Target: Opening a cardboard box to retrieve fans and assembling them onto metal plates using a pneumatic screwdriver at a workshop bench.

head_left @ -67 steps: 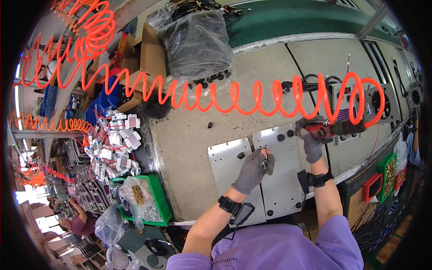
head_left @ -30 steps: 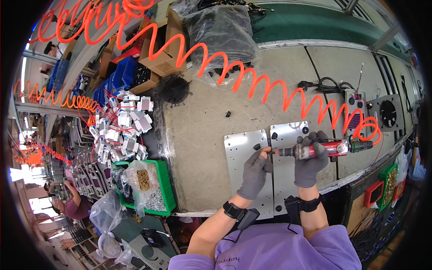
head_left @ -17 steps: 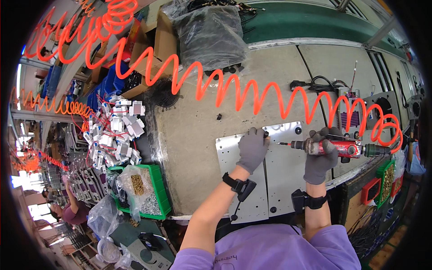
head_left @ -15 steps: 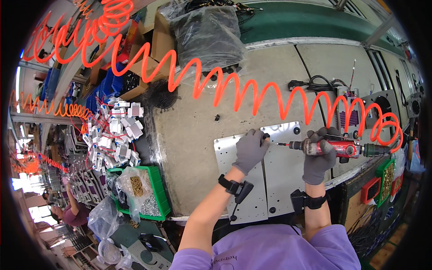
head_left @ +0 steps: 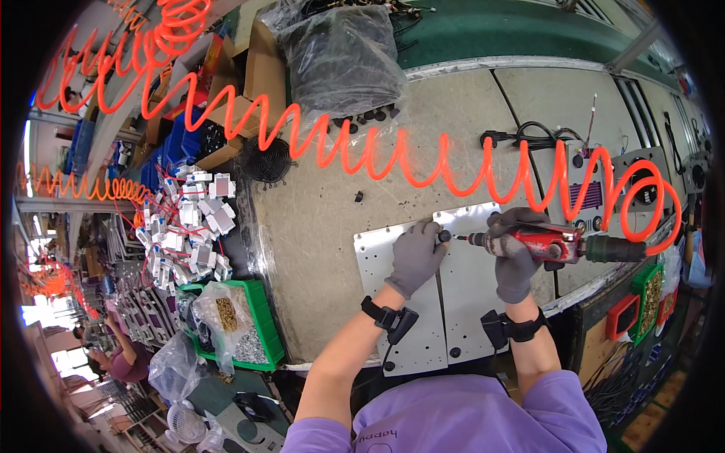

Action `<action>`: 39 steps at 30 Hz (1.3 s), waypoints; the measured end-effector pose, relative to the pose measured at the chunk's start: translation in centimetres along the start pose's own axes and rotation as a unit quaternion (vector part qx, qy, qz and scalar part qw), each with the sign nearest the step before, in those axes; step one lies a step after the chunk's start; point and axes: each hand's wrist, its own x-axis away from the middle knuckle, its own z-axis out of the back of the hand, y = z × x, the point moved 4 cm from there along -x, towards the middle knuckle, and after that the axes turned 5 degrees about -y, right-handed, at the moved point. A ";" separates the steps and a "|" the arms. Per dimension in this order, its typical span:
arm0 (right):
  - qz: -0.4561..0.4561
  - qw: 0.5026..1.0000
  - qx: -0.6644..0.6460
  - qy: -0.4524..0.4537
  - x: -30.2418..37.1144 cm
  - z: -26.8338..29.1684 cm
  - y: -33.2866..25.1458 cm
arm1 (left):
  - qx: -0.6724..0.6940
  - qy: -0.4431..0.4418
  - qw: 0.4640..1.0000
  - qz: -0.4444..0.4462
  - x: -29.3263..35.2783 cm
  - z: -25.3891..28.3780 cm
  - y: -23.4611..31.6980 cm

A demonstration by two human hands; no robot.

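Two pale metal plates (head_left: 468,302) lie side by side at the near edge of the bench. My left hand (head_left: 414,257), in a grey glove, pinches a small black part (head_left: 445,236) at the top edge of the left plate. My right hand (head_left: 515,253), also gloved, grips a red pneumatic screwdriver (head_left: 559,245) held level, its bit tip pointing left and almost touching the black part. An orange coiled air hose (head_left: 393,155) runs from the tool's rear across the bench.
A green tray (head_left: 260,332) with bagged screws sits at the left bench corner. Small white parts (head_left: 189,226), a black fan grille (head_left: 264,160), cardboard boxes (head_left: 260,72) and a bagged bundle (head_left: 340,57) lie beyond. Black cables (head_left: 540,137) and grey panels (head_left: 642,170) are at right. Another person (head_left: 113,355) sits far left.
My left hand has slid up the left plate to its top edge and pinched the black part. The screwdriver in my right hand has stayed level, its bit now close to that part.
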 end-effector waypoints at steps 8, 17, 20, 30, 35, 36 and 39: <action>-0.093 0.980 0.141 -0.105 -0.2 -1.0 1.9 | 0.012 0.058 0.996 0.065 -0.1 -0.6 -0.9; -0.129 0.967 0.137 -0.173 -0.1 -1.7 6.2 | 0.011 0.062 0.994 0.086 0.0 -0.7 -0.9; -0.068 0.954 0.213 -0.199 -0.2 -2.0 6.4 | 0.010 0.050 0.994 0.099 0.0 -0.9 -1.1; -0.119 0.934 0.241 -0.238 -0.3 -1.5 8.1 | 0.010 0.109 0.992 0.056 0.1 -0.6 -0.8; -0.086 0.935 0.254 -0.234 0.2 -0.5 8.4 | 0.030 0.070 0.995 0.066 0.0 -0.6 -0.6; -0.115 0.933 0.248 -0.236 0.3 -0.1 8.6 | 0.059 0.034 0.996 0.066 -0.1 -0.7 -0.6; -0.140 0.937 0.234 -0.220 0.5 0.5 9.0 | 0.326 0.069 0.932 0.146 0.8 0.3 -1.6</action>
